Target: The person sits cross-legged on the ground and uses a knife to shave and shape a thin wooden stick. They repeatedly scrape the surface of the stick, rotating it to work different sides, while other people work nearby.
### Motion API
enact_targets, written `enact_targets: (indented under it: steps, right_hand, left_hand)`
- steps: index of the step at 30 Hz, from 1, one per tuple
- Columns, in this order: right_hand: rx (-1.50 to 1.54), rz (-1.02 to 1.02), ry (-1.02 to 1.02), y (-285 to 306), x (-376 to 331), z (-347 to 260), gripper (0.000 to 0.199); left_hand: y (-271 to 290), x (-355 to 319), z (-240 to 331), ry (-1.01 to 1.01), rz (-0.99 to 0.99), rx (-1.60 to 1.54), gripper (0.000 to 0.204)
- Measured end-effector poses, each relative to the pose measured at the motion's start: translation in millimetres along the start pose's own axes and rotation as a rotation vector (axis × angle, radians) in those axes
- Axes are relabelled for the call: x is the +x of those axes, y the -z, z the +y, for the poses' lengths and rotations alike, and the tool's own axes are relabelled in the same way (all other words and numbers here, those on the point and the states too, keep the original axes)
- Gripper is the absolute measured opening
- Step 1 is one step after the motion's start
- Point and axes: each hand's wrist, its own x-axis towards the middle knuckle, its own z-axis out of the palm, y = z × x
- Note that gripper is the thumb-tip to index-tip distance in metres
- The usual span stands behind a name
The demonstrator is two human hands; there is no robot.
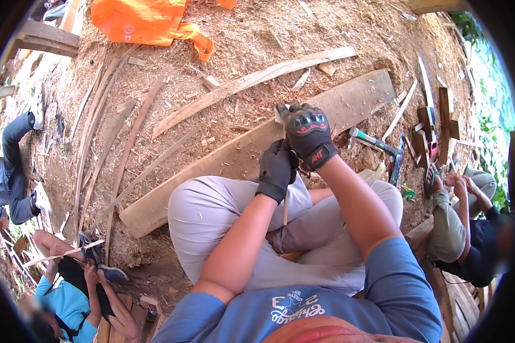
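Both my hands wear black gloves and meet above my crossed legs, over a long wooden plank. My left hand is closed around a thin wooden stick, whose lower end shows below the glove. Just above it and touching it, my right hand is curled with its padded knuckles up. A small pale piece pokes out at the right hand's fingertips; its kind cannot be made out. The glove hides how the stick's upper part sits in the right fingers.
A green-and-black hammer lies right of the plank. Curved wood strips lie beyond and to the left, among shavings. An orange bag lies at the far left. People sit at the lower left and right; another is farther left.
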Motion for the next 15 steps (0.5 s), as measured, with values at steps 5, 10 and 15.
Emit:
enact_targets:
  steps: [5, 10, 15]
  right_hand:
    - [0.064, 0.111, 0.008, 1.9, 3.6, 6.4, 0.038]
    - [0.033, 0.163, 0.027, -0.3, -10.7, -3.3, 0.029]
    - [0.082, -0.008, -0.066, 2.8, 8.2, 12.3, 0.036]
  left_hand:
    - [1.4, 3.1, -2.3, -0.015, -0.057, -0.052, 0.022]
    - [-3.5, 5.6, -8.5, -0.046, -0.019, -0.072, 0.024]
    - [0.5, -7.5, 13.3, 0.025, -0.088, 0.024, 0.025]
